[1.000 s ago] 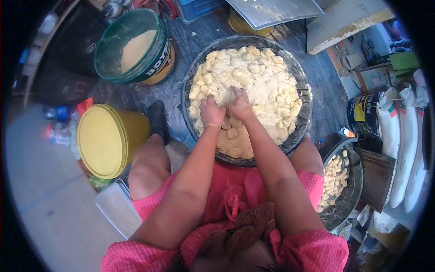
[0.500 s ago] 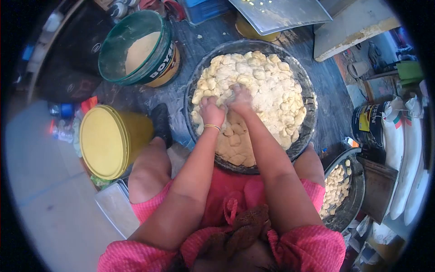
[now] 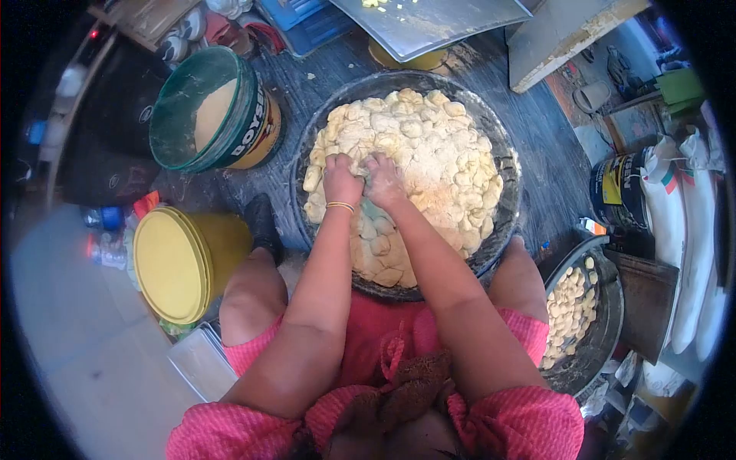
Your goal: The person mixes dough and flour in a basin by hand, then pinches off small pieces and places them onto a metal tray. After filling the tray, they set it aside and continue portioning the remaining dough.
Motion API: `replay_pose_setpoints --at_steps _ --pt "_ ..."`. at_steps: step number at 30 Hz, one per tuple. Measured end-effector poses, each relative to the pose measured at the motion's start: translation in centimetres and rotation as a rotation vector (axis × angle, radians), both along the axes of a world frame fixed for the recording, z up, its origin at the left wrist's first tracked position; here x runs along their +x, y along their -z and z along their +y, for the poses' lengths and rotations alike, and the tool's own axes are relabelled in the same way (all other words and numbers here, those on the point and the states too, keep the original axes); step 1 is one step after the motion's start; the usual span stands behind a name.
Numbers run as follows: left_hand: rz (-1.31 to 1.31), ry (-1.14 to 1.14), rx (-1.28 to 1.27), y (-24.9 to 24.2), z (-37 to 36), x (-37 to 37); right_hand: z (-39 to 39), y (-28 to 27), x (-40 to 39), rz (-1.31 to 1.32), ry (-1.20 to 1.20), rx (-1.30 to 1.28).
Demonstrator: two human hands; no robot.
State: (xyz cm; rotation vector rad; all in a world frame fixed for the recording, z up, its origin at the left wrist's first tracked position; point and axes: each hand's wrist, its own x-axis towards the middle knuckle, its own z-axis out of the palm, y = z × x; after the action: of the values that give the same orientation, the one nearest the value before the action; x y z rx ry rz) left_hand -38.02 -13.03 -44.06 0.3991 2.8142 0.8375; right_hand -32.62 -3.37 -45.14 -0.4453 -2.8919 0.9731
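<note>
A wide black round basin [image 3: 512, 184] sits between my knees, heaped with pale dough pieces [image 3: 460, 153] dusted with flour. At the left-centre of the heap, my left hand [image 3: 343, 180], with a yellow band at the wrist, has its fingers curled into the dough. Right beside it, my right hand [image 3: 383, 182] is bent over the dough, its fingers coated in flour. A bit of dough seems pinched between the two hands; the fingertips are partly buried. Nearer to me, the pieces below my hands look browner and lie in shadow.
A green bucket [image 3: 165, 126] holding tan powder stands at the upper left. Below it is a yellow lidded pail [image 3: 170, 264]. A second basin [image 3: 609, 322] with small dough pieces sits at the right. A metal tray [image 3: 429, 27] lies beyond the big basin; long white bags [image 3: 686, 253] stand far right.
Both hands have drawn closer together and shifted slightly on the dough. The right hand's fingers are lower and more curled. The whole view has shifted a little.
</note>
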Motion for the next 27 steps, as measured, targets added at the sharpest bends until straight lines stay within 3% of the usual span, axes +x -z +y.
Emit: replay_pose_setpoints --at_steps 2,4,5,7,10,14,16,18,19,21,22,24,27 --pt "0.051 0.028 0.078 1.0 -0.3 -0.2 0.0 -0.4 0.2 0.038 -0.016 0.102" --pt "0.01 0.01 0.133 0.6 -0.2 0.0 0.5 -1.9 -0.2 -0.179 -0.028 -0.108" --pt "-0.03 -0.008 0.19 0.4 -0.2 0.0 0.5 -1.4 -0.3 -0.177 -0.026 -0.111" --pt "-0.026 0.018 0.226 1.9 -0.5 -0.6 0.8 0.5 -0.4 0.018 0.091 -0.352" --pt "-0.117 0.052 0.213 1.5 -0.7 -1.0 1.4 1.8 -0.6 -0.024 -0.011 -0.293" --pt "-0.272 -0.007 0.223 -0.8 -1.0 -1.1 2.9 2.9 -0.7 -0.084 0.025 -0.326" --pt "-0.22 0.043 0.168 -0.6 -1.7 -1.5 3.2 1.8 0.2 -0.117 0.224 -0.549" --pt "-0.168 0.157 0.074 -1.2 -2.2 -2.0 3.6 0.2 1.0 -0.086 0.362 -0.945" --pt "-0.188 0.212 0.022 -2.5 -2.5 -1.6 3.2 -0.4 1.7 -0.104 0.374 -0.953" --pt "-0.243 0.24 0.036 -5.4 -2.0 -0.8 3.3 -2.6 2.1 0.156 0.382 -1.392" --pt "-0.299 0.268 0.045 -7.3 -1.9 0.3 3.1 -4.6 3.0 0.154 0.39 -1.392" --pt "-0.254 0.337 0.06 -12.4 -1.6 2.0 3.6 -8.8 3.4 -0.011 0.275 -0.999" --pt "-0.206 0.443 0.1 -16.4 -2.6 3.7 3.9 -12.1 5.0 -0.215 0.278 -0.893"
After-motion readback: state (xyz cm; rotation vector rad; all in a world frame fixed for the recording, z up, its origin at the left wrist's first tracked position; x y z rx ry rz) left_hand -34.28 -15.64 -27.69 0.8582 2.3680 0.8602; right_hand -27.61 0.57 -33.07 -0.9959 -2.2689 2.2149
